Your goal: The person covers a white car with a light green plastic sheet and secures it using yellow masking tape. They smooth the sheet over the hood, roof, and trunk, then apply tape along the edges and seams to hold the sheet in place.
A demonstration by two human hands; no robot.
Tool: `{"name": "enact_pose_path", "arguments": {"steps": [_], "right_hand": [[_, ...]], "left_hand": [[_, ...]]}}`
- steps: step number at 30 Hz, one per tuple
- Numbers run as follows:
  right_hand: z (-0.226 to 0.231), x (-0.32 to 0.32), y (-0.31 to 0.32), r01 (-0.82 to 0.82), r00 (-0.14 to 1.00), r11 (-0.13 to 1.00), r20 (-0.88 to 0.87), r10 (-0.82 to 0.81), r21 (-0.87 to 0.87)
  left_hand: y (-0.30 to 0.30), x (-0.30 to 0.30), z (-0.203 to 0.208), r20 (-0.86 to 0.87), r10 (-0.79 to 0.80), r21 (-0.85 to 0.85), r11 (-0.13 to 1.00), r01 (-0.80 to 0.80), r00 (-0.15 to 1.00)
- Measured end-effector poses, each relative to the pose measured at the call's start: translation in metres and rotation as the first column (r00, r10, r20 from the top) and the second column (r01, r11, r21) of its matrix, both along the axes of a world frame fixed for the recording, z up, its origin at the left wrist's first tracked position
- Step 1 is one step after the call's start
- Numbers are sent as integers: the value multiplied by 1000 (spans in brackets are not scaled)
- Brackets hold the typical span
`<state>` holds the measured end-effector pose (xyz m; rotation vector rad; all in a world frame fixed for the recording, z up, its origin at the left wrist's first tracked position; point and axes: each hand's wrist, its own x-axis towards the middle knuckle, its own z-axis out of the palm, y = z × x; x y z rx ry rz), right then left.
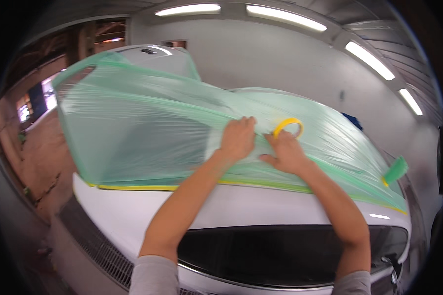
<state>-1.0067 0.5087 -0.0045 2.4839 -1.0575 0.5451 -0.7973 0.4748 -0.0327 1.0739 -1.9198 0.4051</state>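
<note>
Sheer green masking film [152,147] is draped over a white car [133,206], with folds running toward my hands. My left hand [238,139] is closed, its curled fingers gripping a gathered fold of the film. Just to its right, my right hand [286,153] holds a roll of yellow masking tape [292,120] at its fingers, thumb apart and low over the film. What the right fingertips touch under the roll is hidden. A strip of yellow tape [138,188] runs along the film's near edge on the white bodywork.
A dark side window [280,253] lies below my forearms. At the right, a small green film roll [395,170] sticks out beside the car. A raised white panel [155,59] stands at the far left. A floor grate [96,241] runs along the left; a grey wall [261,59] closes the back.
</note>
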Motion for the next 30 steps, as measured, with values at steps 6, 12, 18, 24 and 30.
{"name": "enact_pose_path", "arguments": {"steps": [6,12,18,24,30], "right_hand": [[7,-17,-36,-49,991,980,135,23,191],[21,-16,-31,-82,989,933,144,32,351],[10,-17,2,-154,988,987,9,155,-48],[7,-16,-15,-37,995,999,-89,34,-39],[19,-26,-39,-168,969,883,237,66,438]], "left_hand": [[36,18,-4,96,-123,114,987,112,988],[25,14,-11,95,-46,-27,998,49,994],[1,14,-12,69,0,-19,1000,1,998],[13,6,4,80,49,156,986,-61,996],[59,-5,-3,154,80,-87,994,-67,985]]}}
